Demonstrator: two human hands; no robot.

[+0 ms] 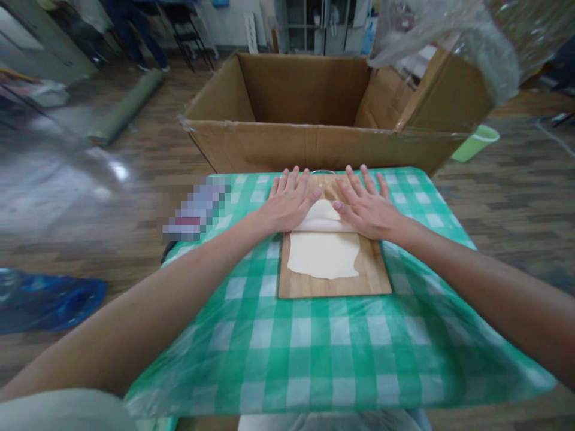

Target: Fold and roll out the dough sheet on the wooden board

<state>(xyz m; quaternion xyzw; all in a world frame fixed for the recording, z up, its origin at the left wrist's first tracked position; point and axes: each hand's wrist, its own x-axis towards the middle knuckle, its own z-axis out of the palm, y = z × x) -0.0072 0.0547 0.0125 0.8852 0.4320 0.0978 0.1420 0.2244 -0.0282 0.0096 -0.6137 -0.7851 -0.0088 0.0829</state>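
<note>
Bare forearms (166, 299) reach forward from the bottom edge, nearest the camera, to two hands laid flat. Left hand (290, 200) and right hand (366, 206) are both spread open, fingers stretched away from the body and curled round nothing. Their palms appear to rest on the two ends of a pale bar (324, 225), apparently a rolling pin, whose tips they hide. Beneath it lies a dough sheet (323, 257), visible on both the near and the far side of the bar. Judging by its flat, broad look, the flattening seems well advanced; the near edge is ragged and not evened out, and how much thinning is left cannot be told. Under the sheet is a wooden board (380, 281), its near corners bare. Around that spreads a green checked tablecloth (278, 353), with a pixelated item (197, 209) at its left edge. Beyond the table stands an open cardboard box (287, 140), and right of it a light green bin (476, 143).
</note>
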